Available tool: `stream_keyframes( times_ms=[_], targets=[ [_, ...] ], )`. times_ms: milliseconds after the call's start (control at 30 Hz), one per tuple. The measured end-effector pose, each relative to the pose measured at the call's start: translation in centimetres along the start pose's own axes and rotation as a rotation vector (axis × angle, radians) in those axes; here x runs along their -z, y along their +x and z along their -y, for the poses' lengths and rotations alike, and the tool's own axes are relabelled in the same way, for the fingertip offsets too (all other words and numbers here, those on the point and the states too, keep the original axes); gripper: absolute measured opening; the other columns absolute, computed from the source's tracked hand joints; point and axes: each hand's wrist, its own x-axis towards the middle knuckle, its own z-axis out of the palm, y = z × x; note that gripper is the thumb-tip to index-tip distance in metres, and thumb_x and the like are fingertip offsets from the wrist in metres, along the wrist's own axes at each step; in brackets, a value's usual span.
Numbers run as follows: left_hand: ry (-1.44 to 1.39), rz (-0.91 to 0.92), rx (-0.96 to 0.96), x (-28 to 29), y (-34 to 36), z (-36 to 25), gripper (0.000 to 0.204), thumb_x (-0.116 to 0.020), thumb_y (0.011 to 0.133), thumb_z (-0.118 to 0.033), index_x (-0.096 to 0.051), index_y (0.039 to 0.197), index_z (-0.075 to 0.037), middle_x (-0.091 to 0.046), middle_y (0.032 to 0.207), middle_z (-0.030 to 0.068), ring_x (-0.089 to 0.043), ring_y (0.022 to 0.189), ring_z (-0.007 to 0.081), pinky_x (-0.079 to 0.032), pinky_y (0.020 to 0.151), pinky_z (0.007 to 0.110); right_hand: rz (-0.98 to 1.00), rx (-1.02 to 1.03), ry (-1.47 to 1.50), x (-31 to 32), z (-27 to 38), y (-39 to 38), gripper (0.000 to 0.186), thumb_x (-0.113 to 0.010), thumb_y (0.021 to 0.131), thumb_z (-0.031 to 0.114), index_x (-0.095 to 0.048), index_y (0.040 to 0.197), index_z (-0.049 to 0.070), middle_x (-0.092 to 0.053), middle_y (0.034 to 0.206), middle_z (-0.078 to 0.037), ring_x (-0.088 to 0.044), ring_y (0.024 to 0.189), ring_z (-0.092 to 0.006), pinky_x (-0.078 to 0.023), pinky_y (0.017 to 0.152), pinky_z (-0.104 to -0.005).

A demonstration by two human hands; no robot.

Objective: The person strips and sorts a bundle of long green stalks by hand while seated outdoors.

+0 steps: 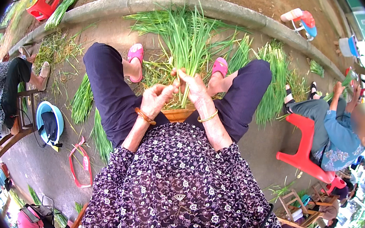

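Observation:
My right hand (194,86) is wrapped round a bunch of long green chive-like stalks (188,44), their leafy ends fanning out away from me. My left hand (156,100) is closed in a pinch beside the lower end of the bunch, its fingertips close to my right fingers. Whatever lies between those left fingertips is too small to make out. Below both hands, between my knees, the edge of a brown wooden-looking container (177,115) shows. Loose yellowish trimmings (156,74) lie on the ground between my feet.
Green bundles lie left (82,100) and right (274,77) of my legs. A light-blue basin (61,120) and a red-pink strap (73,170) are on the left. A person on a red stool (303,141) sits right; another person (0,91) sits left. A curb (157,0) runs ahead.

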Motion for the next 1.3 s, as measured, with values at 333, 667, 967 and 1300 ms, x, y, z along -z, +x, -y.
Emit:
stream_keyframes(
  times_ms=[333,667,967,1300],
  targets=[
    [0.186,0.024,-0.042,-0.8,-0.6,0.9,0.023,-0.06,0.076,-0.02,-0.058,0.074,0.004,-0.057,0.058,0.0038,-0.052,0.047,0.0068,-0.042,0.043,0.02,-0.031,0.078,0.054,-0.3,-0.9,0.1,0.018,-0.053,0.079,0.01,-0.052,0.093,-0.002,-0.056,0.081,-0.01,-0.054,0.059,-0.0166,-0.047,0.054,-0.0252],
    [0.244,0.015,-0.101,-0.9,-1.1,0.7,0.017,-0.057,0.076,-0.012,-0.06,0.072,0.004,-0.056,0.056,0.0033,-0.051,0.046,0.0065,-0.04,0.043,0.019,-0.002,0.073,0.143,-1.5,-0.8,-0.1,0.02,-0.05,0.082,0.015,-0.05,0.097,0.001,-0.053,0.075,-0.007,-0.051,0.057,-0.016,-0.047,0.055,-0.0317],
    [0.395,0.116,0.02,2.5,0.7,-0.1,0.04,-0.056,0.078,-0.037,-0.06,0.083,0.003,-0.06,0.069,0.005,-0.053,0.063,0.0075,-0.043,0.058,0.021,0.133,-0.059,0.137,-1.1,1.1,-1.1,0.025,-0.044,0.086,0.027,-0.046,0.085,0.003,-0.034,0.056,0.002,-0.033,0.041,-0.0056,-0.03,0.033,-0.0205],
    [-0.466,0.598,0.083,-0.2,5.3,-3.9,0.055,-0.059,0.075,-0.037,-0.04,0.114,-0.004,-0.054,0.085,0.0086,-0.053,0.084,0.0212,-0.044,0.075,0.035,0.317,-0.32,-0.133,-2.2,0.9,-2.9,0.026,-0.048,0.084,0.031,-0.048,0.081,0.005,-0.032,0.052,0.005,-0.029,0.038,-0.0044,-0.026,0.033,-0.0183]
  ],
)
